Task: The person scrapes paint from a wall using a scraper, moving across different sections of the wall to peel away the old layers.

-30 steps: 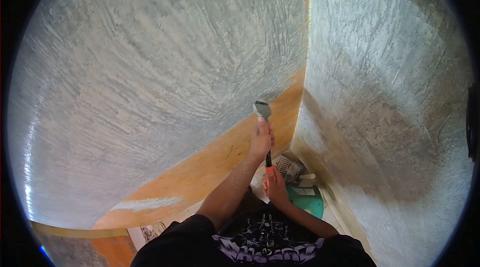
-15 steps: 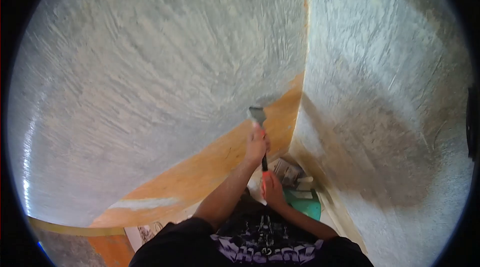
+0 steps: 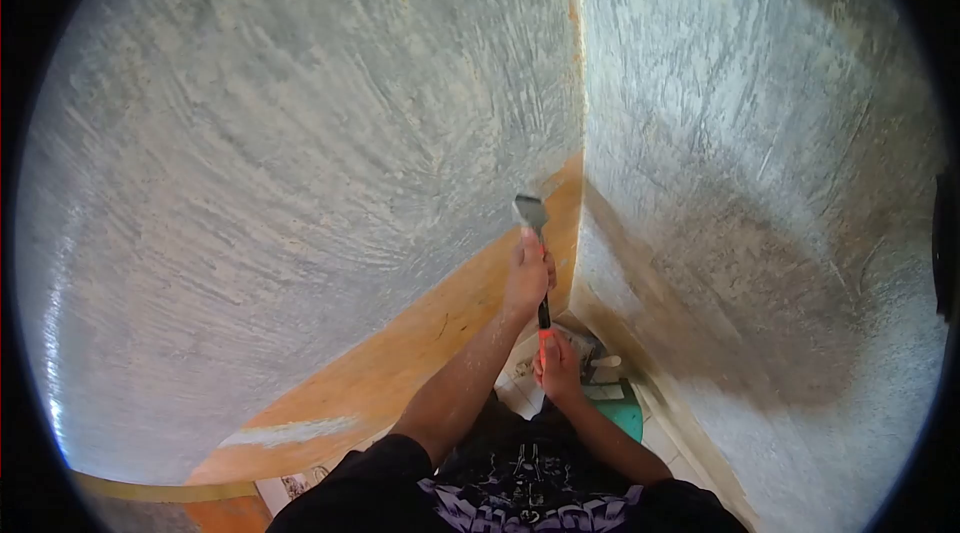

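Observation:
A long-handled scraper [image 3: 544, 310] with a black and red handle is gripped in both hands. Around its upper shaft, close below the flat metal blade [image 3: 531, 213], my left hand [image 3: 527, 278] is closed. Lower down, my right hand [image 3: 558, 370] wraps the red end of the handle. The blade points up, close to where the rough grey coating of the left wall [image 3: 330, 153] gives way to a bare orange strip [image 3: 400, 343]. Whether its edge touches the wall is hard to tell.
A second grey wall [image 3: 740, 213] meets the left one at a vertical corner [image 3: 580, 83]. Below, a green stool-like surface [image 3: 625, 415] holds a pale-handled tool [image 3: 606, 362] and other items. Light floor tiles [image 3: 516, 395] show beside my legs.
The scraper has moved slightly up and to the right, nearer the corner, with both hands still on it. My view has turned a little to the right.

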`<state>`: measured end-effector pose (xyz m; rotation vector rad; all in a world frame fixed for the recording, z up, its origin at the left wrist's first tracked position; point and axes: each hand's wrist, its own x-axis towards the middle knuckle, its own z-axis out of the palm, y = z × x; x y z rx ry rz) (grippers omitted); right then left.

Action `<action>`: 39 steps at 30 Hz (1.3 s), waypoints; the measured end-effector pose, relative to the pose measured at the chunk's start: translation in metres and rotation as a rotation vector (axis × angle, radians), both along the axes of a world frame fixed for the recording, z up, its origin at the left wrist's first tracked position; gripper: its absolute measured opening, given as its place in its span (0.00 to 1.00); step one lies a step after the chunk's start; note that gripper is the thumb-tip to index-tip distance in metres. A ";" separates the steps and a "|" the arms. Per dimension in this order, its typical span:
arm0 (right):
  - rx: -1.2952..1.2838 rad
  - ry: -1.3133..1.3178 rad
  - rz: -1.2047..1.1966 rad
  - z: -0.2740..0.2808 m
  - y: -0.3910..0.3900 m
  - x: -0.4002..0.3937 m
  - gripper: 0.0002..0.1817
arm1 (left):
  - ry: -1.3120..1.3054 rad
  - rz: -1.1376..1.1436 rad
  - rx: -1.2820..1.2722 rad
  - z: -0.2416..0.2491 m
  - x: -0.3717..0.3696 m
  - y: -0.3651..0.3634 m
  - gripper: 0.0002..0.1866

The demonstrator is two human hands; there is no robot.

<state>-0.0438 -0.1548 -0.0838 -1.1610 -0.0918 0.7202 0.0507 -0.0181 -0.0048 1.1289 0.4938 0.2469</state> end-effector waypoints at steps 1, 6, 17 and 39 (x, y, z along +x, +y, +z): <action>0.014 -0.008 -0.025 -0.002 0.002 0.004 0.22 | -0.011 0.003 0.022 0.005 0.005 -0.002 0.26; 0.028 -0.011 -0.032 0.000 0.002 0.014 0.22 | 0.012 0.007 0.029 0.018 0.016 -0.009 0.26; 0.059 0.063 -0.067 0.011 0.003 0.018 0.23 | 0.002 -0.028 0.194 0.002 0.038 -0.004 0.27; 0.025 0.180 0.331 -0.044 -0.051 0.020 0.22 | 0.025 -0.018 0.007 0.016 -0.091 0.013 0.18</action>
